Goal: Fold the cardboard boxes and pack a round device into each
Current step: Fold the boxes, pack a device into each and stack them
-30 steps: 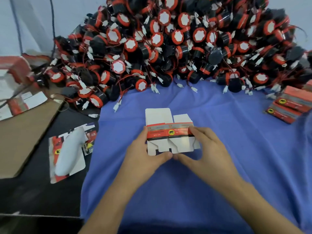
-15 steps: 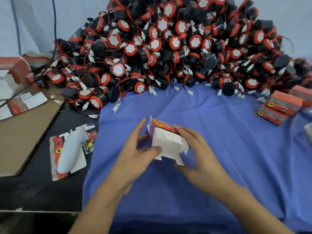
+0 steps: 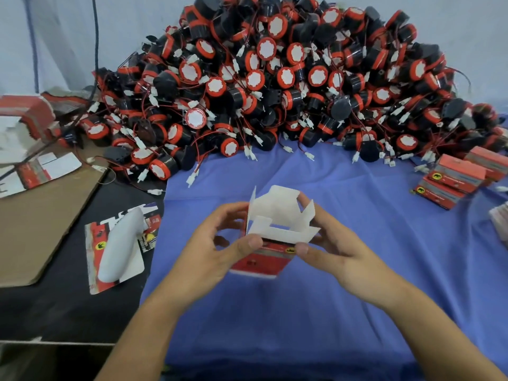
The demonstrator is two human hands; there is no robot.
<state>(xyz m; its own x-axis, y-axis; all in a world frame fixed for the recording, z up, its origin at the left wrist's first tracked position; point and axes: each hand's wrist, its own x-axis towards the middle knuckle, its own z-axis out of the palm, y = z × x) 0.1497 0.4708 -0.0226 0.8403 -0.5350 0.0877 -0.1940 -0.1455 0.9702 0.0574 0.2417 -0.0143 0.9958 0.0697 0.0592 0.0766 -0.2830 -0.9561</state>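
Near, over cloth (image 3: 302,325), gripped between left hand (image 3: 206,257) and right hand (image 3: 341,254), thumbs on near flap, fingers curled round both sides: half-folded box (image 3: 280,215), white flaps up. Far, heaped: devices (image 3: 275,92). Far right on cloth: closed boxes (image 3: 456,174).

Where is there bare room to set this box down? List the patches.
Bare blue cloth lies between the right hand and the finished boxes, and in a strip between the held box and the pile of round devices. Crowded: the pile behind, and the dark surface at left with its flat blanks.
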